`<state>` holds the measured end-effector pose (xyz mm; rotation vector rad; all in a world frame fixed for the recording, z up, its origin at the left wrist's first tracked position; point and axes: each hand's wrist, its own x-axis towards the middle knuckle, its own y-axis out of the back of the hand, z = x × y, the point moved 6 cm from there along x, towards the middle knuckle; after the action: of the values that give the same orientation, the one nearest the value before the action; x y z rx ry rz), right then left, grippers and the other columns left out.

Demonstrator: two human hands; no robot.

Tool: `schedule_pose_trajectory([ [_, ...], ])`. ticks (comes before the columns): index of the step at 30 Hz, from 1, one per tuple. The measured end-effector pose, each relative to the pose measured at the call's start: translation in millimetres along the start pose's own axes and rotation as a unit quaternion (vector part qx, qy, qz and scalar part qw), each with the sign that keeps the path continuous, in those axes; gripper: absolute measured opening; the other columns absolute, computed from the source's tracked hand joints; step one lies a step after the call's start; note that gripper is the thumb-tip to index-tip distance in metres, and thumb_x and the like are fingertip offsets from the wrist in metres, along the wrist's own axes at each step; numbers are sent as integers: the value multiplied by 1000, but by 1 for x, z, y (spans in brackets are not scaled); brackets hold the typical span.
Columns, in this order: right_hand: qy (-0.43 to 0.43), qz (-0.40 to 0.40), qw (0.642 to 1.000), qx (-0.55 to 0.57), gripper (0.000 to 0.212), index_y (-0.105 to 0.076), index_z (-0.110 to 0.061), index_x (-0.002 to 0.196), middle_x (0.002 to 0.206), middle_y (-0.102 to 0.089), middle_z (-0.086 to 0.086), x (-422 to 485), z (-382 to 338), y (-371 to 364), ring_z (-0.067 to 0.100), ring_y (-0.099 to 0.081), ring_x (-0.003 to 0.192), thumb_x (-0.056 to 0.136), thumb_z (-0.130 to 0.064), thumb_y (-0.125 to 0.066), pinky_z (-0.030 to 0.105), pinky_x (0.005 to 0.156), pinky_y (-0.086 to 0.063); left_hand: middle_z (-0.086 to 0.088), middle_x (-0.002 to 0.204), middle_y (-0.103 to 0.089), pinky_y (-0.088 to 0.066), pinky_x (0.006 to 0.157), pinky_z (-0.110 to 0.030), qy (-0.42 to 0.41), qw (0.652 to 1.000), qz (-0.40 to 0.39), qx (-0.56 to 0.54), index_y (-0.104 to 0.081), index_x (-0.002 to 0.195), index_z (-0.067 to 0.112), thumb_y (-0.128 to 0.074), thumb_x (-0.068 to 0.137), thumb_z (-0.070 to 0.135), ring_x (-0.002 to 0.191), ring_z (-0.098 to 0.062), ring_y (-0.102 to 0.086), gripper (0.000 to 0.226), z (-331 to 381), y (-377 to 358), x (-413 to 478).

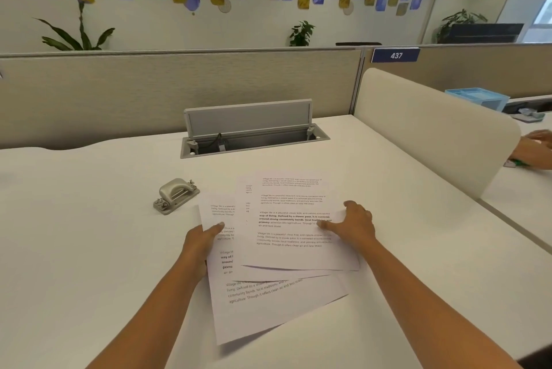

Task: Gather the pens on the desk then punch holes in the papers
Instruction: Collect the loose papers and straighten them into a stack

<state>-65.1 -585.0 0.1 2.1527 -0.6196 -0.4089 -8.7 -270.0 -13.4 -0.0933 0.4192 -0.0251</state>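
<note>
Several printed papers [277, 249] lie fanned out and overlapping on the white desk [89, 234]. My left hand [198, 244] holds the left edge of a lower sheet, thumb on top. My right hand [354, 223] rests on the right side of the top sheet, thumb on the print and fingers curled at its edge. A silver metal hole punch [175, 195] stands on the desk just up and left of the papers, apart from both hands. No pens are in view.
An open cable hatch [254, 132] with a raised grey lid sits at the back of the desk. A cream divider [430, 126] bounds the right side. Beyond it, another person's hand [536, 149] and a blue tray [478, 97] are on the neighbouring desk.
</note>
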Motion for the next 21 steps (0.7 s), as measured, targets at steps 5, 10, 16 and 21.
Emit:
schedule_pose_trajectory([
  [5,45,-55,997,-13,102,-28,-15,141,148,-34,3,-5,-21,-21,25,-25,138,61,-54,-78,39,109,-29,-15,100,-65,-52,65,-36,8,1000,-5,15,-59,106,10,-56,90,14,75,-29,-63,17,1,-4,5],
  [10,102,-123,987,-4,103,-26,-17,142,150,-30,2,-19,-49,-50,23,-23,139,61,-49,-80,37,112,-26,-15,106,-65,-52,83,-44,4,999,-21,39,-58,113,8,-55,90,10,94,-35,-64,23,-1,-7,8],
  [16,120,-126,984,30,91,-31,-15,140,146,-35,3,-26,-64,-63,22,-25,137,66,-42,-79,34,110,-28,-15,98,-65,-52,63,-32,-37,998,-15,52,-57,106,9,-50,87,-6,76,-26,-64,26,3,0,10],
  [21,68,-121,980,139,74,-38,-10,136,139,-44,8,-17,-57,-50,22,-41,129,76,-31,-74,32,105,-35,-11,100,-67,-54,74,-40,-77,996,-36,37,-57,109,14,-54,86,-4,83,-29,-66,29,11,2,9],
])
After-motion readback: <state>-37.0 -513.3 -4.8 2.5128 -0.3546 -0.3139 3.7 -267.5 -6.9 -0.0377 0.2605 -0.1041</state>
